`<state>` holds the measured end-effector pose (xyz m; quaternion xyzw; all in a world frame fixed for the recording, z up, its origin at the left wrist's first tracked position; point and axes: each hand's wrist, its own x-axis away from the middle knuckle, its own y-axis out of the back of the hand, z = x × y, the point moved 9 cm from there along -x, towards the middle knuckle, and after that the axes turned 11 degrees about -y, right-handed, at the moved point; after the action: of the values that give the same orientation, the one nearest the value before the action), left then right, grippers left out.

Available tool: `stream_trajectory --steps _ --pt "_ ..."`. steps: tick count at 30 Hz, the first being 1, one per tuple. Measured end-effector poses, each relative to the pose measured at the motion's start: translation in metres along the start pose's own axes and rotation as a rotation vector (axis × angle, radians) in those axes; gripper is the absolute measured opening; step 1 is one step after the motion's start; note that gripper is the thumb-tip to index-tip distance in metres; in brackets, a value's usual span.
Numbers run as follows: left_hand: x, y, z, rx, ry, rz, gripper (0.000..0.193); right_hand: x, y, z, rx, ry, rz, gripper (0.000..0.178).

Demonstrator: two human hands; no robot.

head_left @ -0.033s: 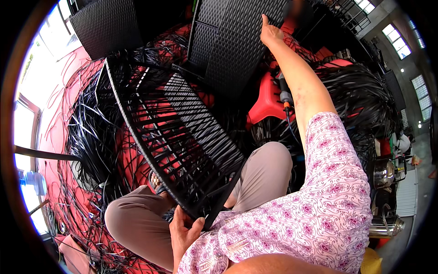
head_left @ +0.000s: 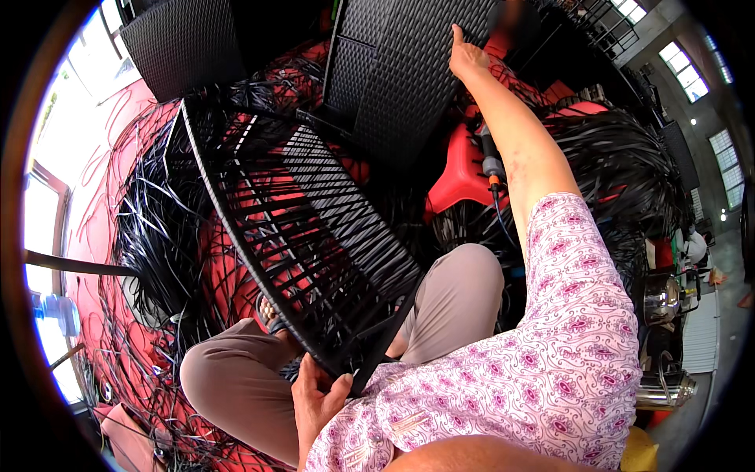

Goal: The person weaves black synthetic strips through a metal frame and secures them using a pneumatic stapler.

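A black frame [head_left: 236, 244] strung with flat black strips leans across my lap, its near corner low between my knees. Strips cross it with gaps between them, and a denser woven band [head_left: 346, 204] runs along its right part. My left hand [head_left: 318, 397] grips the near corner, thumb on one side and fingers curled behind the edge. Far out to the upper right, my right hand [head_left: 469, 59] is raised at arm's length. One digit points up and the other fingers are curled; whatever they may hold cannot be made out.
Loose black strips [head_left: 157, 236] lie in heaps on the red floor covering [head_left: 94, 236]. Ahead stand woven black panels [head_left: 409, 71] and another woven piece [head_left: 185, 51]. A red stool [head_left: 460, 173] bears a corded tool [head_left: 491, 161]. More strips [head_left: 621, 157] are bundled at right; metal pots [head_left: 661, 299] stand beyond.
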<state>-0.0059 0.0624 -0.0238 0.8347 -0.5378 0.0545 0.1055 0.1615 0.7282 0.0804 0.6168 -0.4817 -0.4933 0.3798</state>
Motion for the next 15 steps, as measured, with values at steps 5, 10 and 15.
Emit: stream_trajectory --steps 5,10,15 --pt "-0.002 0.0 -0.006 -0.069 0.023 0.038 0.047 0.015 0.022 0.01 -0.286 -0.116 -0.087 0.082" --pt "-0.001 -0.004 0.008 0.055 0.07 0.053 0.056 0.008 0.012 0.051 -0.603 -0.282 0.029 0.086" --pt "0.001 -0.004 0.01 0.027 0.081 0.05 0.058 -0.047 0.016 0.132 -0.481 0.039 0.018 0.085"
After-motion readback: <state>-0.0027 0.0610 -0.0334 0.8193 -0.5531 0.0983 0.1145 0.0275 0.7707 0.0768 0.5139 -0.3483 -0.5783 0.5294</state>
